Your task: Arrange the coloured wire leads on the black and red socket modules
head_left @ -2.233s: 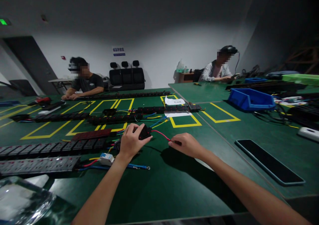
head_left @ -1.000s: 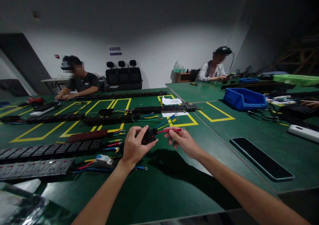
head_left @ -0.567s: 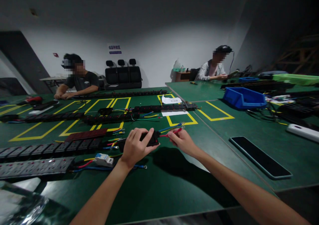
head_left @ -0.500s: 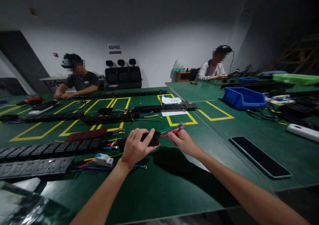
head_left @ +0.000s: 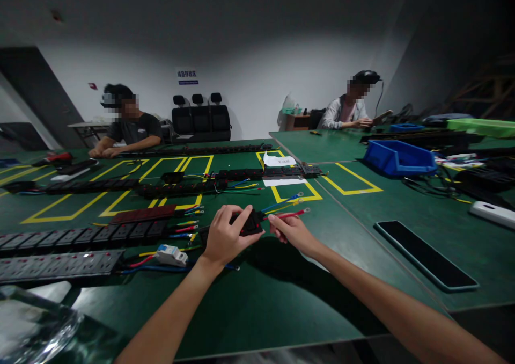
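My left hand point(head_left: 229, 232) is wrapped over the end of a black power strip point(head_left: 252, 223), its thumb on top and fingers along the side. Blue, yellow and red wires come out of the strip's right end, tipped with ring terminals. My right hand point(head_left: 293, 228) pinches the red wire point(head_left: 295, 213) close to the strip, and its ring terminal sticks out beyond the fingers. The blue wire point(head_left: 284, 202) and yellow wire point(head_left: 281, 207) run free behind it. Left of my left hand, a white circuit breaker point(head_left: 171, 255) sits on wires from a grey power strip point(head_left: 60, 264).
More strips lie in rows at the left and middle of the green table point(head_left: 241, 310). A phone point(head_left: 426, 254) and a blue bin point(head_left: 398, 159) are on the right. Clear plastic point(head_left: 40, 326) lies front left. Two people point(head_left: 132, 122) point(head_left: 348, 109) work across the table.
My right hand has shifted along the red wire towards the strip, so its ring terminal now shows past the fingers. The wires are more spread apart. My left hand still holds the strip.
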Tool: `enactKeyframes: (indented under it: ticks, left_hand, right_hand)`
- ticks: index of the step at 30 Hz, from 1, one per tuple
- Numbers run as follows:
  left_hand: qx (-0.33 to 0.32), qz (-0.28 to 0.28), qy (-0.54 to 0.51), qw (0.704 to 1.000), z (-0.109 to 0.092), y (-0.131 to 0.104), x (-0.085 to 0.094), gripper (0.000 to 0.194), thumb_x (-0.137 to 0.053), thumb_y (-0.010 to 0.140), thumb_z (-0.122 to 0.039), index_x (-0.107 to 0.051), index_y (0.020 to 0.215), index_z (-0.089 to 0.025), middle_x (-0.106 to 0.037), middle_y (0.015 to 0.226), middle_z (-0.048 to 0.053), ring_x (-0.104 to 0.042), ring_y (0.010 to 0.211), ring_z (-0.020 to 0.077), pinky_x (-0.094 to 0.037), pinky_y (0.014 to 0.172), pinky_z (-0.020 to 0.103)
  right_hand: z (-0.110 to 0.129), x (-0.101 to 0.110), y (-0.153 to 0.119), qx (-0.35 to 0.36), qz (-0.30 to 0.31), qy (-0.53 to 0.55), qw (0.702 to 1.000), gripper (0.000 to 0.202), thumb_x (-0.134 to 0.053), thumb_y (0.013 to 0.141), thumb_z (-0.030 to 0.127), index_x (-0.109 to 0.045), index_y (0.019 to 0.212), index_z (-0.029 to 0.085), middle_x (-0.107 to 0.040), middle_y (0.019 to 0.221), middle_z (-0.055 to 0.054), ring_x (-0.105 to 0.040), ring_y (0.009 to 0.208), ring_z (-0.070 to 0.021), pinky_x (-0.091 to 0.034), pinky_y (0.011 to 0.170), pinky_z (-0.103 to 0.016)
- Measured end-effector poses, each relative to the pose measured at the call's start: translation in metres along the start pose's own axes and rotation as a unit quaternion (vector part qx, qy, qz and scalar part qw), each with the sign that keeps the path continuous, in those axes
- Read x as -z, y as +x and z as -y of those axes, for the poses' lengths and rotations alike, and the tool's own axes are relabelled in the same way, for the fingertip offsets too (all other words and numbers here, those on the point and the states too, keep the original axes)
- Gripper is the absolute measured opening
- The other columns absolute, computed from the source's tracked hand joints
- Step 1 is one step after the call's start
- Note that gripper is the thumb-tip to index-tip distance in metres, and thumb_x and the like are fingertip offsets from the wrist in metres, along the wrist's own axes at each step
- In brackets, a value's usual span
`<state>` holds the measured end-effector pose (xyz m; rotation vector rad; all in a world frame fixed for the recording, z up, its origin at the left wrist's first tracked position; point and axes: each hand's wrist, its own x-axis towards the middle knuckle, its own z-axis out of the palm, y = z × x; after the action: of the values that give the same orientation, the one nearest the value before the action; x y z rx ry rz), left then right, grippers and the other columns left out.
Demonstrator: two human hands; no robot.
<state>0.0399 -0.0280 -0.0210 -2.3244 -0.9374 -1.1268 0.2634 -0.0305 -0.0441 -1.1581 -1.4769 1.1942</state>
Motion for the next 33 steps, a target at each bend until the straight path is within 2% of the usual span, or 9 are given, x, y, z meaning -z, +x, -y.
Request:
enactKeyframes:
  ticks: [4,8,11,14,18,22,26,30,33]
  left_hand:
    - [-0.037,0.019,0.017,0.999,-0.0025,0.0006,0.0001,0.056,-0.071,0.089,-0.05,-0.062,0.131,-0.014,-0.063,0.1,0.013,-0.06,0.092,0.027,-0.054,0.081,0.042]
    - [-0.074,0.052,0.037,0.995,-0.0014,0.0013,0.0023,0.054,-0.065,0.093,-0.051,-0.06,0.135,-0.017,-0.064,0.101,0.013,-0.061,0.092,0.027,-0.052,0.08,0.041]
    - [-0.077,0.071,0.036,0.994,-0.0001,0.0009,0.0024,0.054,-0.064,0.094,-0.05,-0.059,0.138,-0.019,-0.064,0.103,0.013,-0.061,0.094,0.0273,-0.052,0.081,0.042]
    - [-0.058,0.065,0.028,0.996,0.0009,0.0012,0.0017,0.055,-0.065,0.093,-0.05,-0.059,0.138,-0.019,-0.063,0.103,0.013,-0.06,0.094,0.0275,-0.052,0.082,0.043]
    - [-0.025,0.035,0.015,0.999,0.0031,0.003,0.0024,0.056,-0.071,0.089,-0.05,-0.062,0.134,-0.017,-0.063,0.101,0.013,-0.059,0.092,0.0272,-0.054,0.082,0.043]
    - [-0.02,0.014,0.012,1.0,0.0054,0.0038,0.0047,0.056,-0.076,0.086,-0.046,-0.063,0.131,-0.014,-0.063,0.101,0.013,-0.058,0.092,0.0272,-0.054,0.082,0.042]
    - [-0.027,0.015,0.018,0.999,0.0057,0.0034,0.0052,0.056,-0.076,0.086,-0.046,-0.064,0.131,-0.015,-0.063,0.1,0.013,-0.059,0.091,0.0269,-0.054,0.082,0.042]
    - [-0.034,0.024,0.029,0.999,0.005,0.0027,0.0036,0.055,-0.076,0.086,-0.046,-0.064,0.131,-0.018,-0.063,0.099,0.011,-0.059,0.089,0.026,-0.054,0.081,0.041]
    - [-0.043,0.031,0.033,0.998,0.005,0.0029,0.0032,0.055,-0.077,0.085,-0.045,-0.064,0.13,-0.016,-0.063,0.098,0.012,-0.058,0.089,0.0263,-0.053,0.08,0.041]
  right_hand:
    - [-0.0064,0.002,0.0015,0.022,-0.004,-0.035,0.999,0.055,-0.061,0.083,0.07,-0.056,0.059,0.021,-0.05,0.051,0.001,-0.047,0.046,-0.012,-0.036,0.044,-0.025]
    - [-0.0054,0.003,0.0027,0.048,-0.008,-0.08,0.996,0.051,-0.059,0.086,0.062,-0.051,0.055,0.022,-0.044,0.047,0.002,-0.041,0.046,-0.0122,-0.033,0.046,-0.027]
    - [-0.0031,0.001,0.0025,0.09,-0.023,-0.095,0.991,0.047,-0.059,0.087,0.057,-0.052,0.057,0.022,-0.047,0.051,0.002,-0.042,0.051,-0.0135,-0.035,0.05,-0.027]
    - [-0.0022,0.0005,0.0017,0.108,-0.037,-0.121,0.986,0.048,-0.056,0.091,0.057,-0.053,0.057,0.022,-0.048,0.052,0.001,-0.046,0.054,-0.0152,-0.036,0.052,-0.028]
    - [-0.0037,0.0044,0.0019,0.09,-0.03,-0.132,0.987,0.058,-0.052,0.091,0.067,-0.052,0.054,0.022,-0.044,0.048,0.001,-0.043,0.049,-0.0144,-0.032,0.047,-0.027]
    - [-0.0043,0.0066,0.0032,0.045,-0.028,-0.062,0.997,0.066,-0.05,0.087,0.078,-0.051,0.052,0.022,-0.043,0.045,0.001,-0.039,0.043,-0.0115,-0.028,0.043,-0.026]
    - [-0.0032,0.0029,0.0047,0.009,-0.028,0.006,1.0,0.067,-0.054,0.083,0.08,-0.048,0.05,0.022,-0.04,0.042,0.003,-0.036,0.039,-0.0095,-0.025,0.04,-0.024]
    - [-0.0048,-0.0005,0.0073,0.003,-0.015,0.04,0.999,0.067,-0.059,0.076,0.082,-0.046,0.05,0.022,-0.038,0.041,0.005,-0.032,0.037,-0.0077,-0.022,0.039,-0.023]
    - [-0.0063,-0.0014,0.0094,-0.002,-0.01,0.054,0.998,0.065,-0.062,0.076,0.08,-0.047,0.051,0.022,-0.039,0.041,0.005,-0.032,0.037,-0.0073,-0.022,0.038,-0.023]
